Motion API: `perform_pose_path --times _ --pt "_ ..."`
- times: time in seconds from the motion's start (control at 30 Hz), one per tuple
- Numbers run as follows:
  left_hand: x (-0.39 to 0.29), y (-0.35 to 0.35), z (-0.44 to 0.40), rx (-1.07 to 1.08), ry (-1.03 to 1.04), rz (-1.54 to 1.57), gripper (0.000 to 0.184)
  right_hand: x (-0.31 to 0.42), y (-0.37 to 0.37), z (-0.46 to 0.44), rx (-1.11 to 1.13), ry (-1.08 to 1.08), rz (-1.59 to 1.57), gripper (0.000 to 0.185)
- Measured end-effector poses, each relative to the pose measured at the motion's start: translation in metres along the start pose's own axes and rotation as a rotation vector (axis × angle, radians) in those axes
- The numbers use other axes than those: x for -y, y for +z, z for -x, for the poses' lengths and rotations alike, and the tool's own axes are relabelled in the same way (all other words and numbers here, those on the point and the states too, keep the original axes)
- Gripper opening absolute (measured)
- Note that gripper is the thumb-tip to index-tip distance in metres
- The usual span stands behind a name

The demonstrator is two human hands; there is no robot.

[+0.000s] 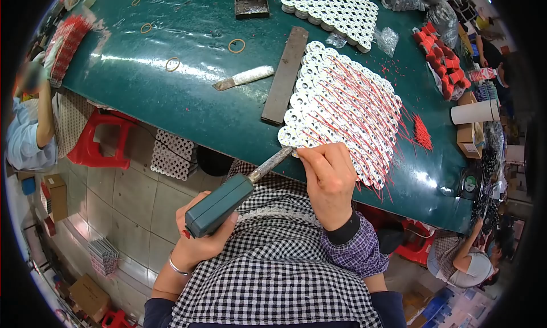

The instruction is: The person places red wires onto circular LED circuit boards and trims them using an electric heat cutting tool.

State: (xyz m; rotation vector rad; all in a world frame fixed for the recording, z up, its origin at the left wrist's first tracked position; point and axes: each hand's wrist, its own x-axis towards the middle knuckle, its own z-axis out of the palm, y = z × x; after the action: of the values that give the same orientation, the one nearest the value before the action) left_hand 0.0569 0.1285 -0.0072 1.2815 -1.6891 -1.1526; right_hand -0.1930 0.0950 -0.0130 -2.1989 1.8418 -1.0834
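My left hand (206, 228) is wrapped round the dark green handle of a soldering tool (221, 205). Its metal tip reaches the lower left corner of a sheet of white round pieces (305, 120) on the green table. Many thin red wires (347, 100) lie across that sheet. At the same corner, beside the tip, my right hand (329, 177) is pinched; what its fingertips hold is too small to make out. A dark flat bar (286, 74) lies along the sheet's left side.
On the green table (188, 100) lie a wrapped blade (245, 77), rubber bands (236, 45), a second white sheet (333, 9), red wire pieces (421, 133) and red spools (441, 63). People sit at left (28, 123) and lower right (464, 259).
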Motion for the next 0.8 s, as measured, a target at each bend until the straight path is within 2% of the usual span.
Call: perform_pose_path --times 0.2,0.37,0.7,0.8 --pt "0.007 -0.003 0.011 0.027 -0.061 -0.018 0.019 0.001 0.000 -0.001 -0.001 0.005 0.008 0.019" --pt "0.016 -0.006 0.025 -0.070 -0.095 0.083 0.030 0.001 0.000 0.000 -0.006 0.004 0.009 0.018" --pt "0.009 -0.002 0.019 -0.078 -0.007 -0.022 0.028 0.001 0.002 0.001 -0.018 0.012 0.009 0.015" --pt "0.004 0.001 0.015 -0.053 -0.080 0.023 0.024 0.001 0.004 0.000 -0.017 0.018 0.010 0.015"
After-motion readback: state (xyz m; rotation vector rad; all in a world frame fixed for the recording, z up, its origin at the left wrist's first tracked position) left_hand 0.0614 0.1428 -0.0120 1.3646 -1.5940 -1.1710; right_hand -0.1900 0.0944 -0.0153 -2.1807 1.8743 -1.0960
